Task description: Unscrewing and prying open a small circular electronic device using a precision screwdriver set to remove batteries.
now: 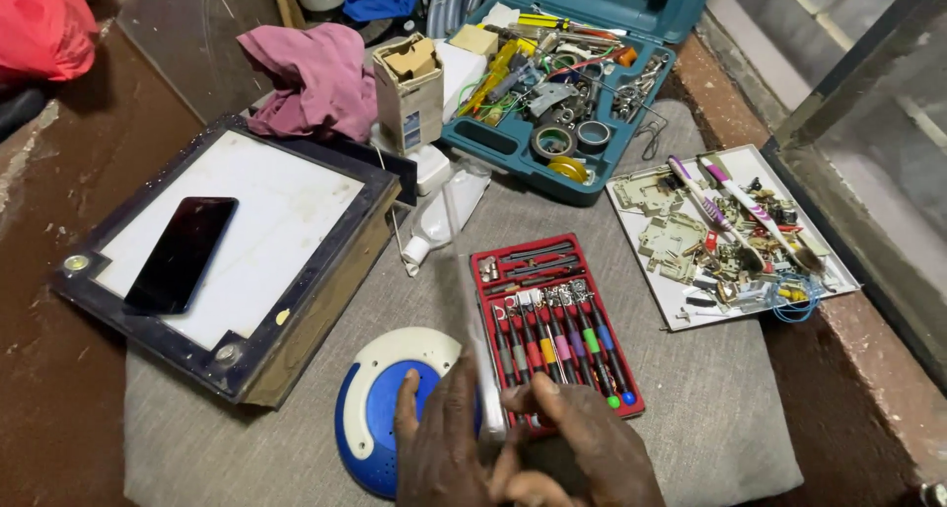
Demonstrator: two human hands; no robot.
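My left hand (439,453) and my right hand (592,448) meet at the bottom centre. Both close around the near end of a clear plastic lid (472,300). This lid stands on edge along the left side of a red screwdriver case (557,262). The case holds several small screwdrivers (572,344) with coloured handles. One right finger lies across the near end of the case. A finger of my left hand rests on a round blue and white device (367,418) lying beside the case.
All this lies on a grey pad (700,408). A black phone (182,253) rests on a white-topped framed box (276,221) at left. An open teal toolbox (498,152), a pink cloth (316,78) and a cardboard box (409,98) sit behind. A white tray (735,164) with small parts and toothbrushes is at right.
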